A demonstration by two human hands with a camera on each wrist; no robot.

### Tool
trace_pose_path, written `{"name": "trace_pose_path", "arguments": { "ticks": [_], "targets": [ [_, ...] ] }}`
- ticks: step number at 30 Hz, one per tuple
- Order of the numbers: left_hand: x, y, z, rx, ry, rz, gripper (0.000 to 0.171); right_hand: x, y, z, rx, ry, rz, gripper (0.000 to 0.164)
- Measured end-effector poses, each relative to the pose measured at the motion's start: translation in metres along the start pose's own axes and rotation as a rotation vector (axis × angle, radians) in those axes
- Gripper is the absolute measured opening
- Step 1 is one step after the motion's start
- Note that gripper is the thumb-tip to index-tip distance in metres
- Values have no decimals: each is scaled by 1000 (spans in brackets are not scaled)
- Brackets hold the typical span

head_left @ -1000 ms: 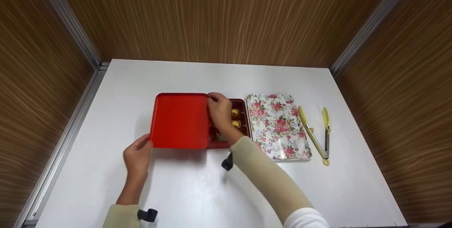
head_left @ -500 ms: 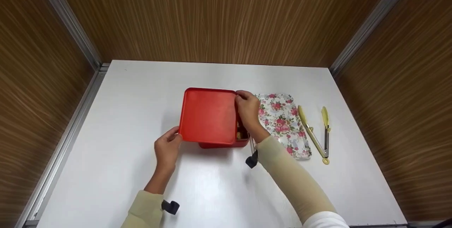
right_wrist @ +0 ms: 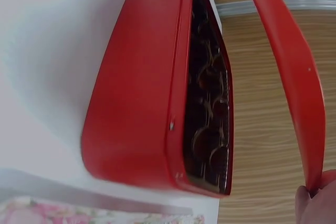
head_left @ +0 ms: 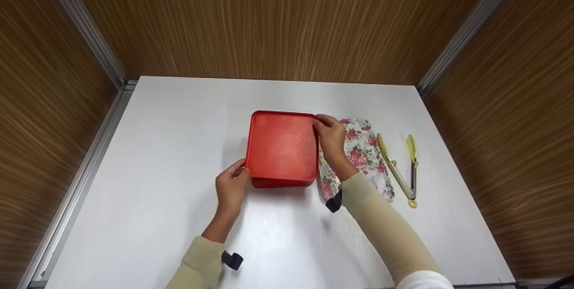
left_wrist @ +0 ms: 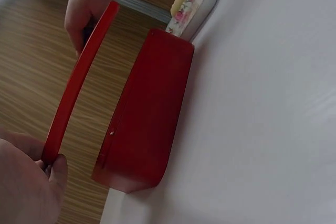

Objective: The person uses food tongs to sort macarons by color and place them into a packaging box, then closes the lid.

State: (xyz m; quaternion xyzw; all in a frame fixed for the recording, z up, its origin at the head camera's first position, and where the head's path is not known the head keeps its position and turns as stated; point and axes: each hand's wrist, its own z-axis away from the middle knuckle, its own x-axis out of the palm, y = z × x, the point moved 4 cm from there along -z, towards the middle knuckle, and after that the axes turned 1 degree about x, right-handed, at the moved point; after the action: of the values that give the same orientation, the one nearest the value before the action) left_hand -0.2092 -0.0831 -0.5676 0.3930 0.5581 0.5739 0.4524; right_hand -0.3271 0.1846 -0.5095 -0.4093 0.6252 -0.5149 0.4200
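Observation:
A square red lid (head_left: 283, 145) is held level over a red box (head_left: 282, 183), with a gap between them in both wrist views. My left hand (head_left: 231, 188) pinches the lid's near left corner between thumb and fingers. At the far right corner, my right hand (head_left: 331, 139) pinches the lid's edge. From the right wrist view, the box (right_wrist: 137, 93) is open at the top, and its dark inside shows a divided tray (right_wrist: 209, 114) with round shapes in it. In the head view the lid hides that inside.
Right of the box lies a floral tray (head_left: 358, 159), partly behind my right hand and sleeve. Farther right, yellow-tipped tongs (head_left: 412, 168) lie spread on the white table (head_left: 179, 136). Wood-grain walls (head_left: 287, 24) enclose the table at the back and sides.
Both hands have carried the lid to the right, from left of the box to over it. The box's inside, visible earlier in the head view, is now covered from above.

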Motion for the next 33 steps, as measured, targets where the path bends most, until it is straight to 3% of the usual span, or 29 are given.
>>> {"name": "trace_pose_path", "arguments": {
  "ticks": [7, 14, 22, 33],
  "targets": [
    [13, 0, 5, 11, -28, 14, 36, -11, 2, -4, 29, -1, -4, 22],
    [16, -1, 6, 21, -48, 30, 35, -20, 2, -11, 39, -9, -30, 21],
    [16, 5, 6, 37, -45, 80, 35, -24, -11, -23, 129, -121, -19, 31],
    [13, -3, 5, 63, -47, 109, 34, -26, -22, -25, 104, -202, 43, 29]
  ]
}}
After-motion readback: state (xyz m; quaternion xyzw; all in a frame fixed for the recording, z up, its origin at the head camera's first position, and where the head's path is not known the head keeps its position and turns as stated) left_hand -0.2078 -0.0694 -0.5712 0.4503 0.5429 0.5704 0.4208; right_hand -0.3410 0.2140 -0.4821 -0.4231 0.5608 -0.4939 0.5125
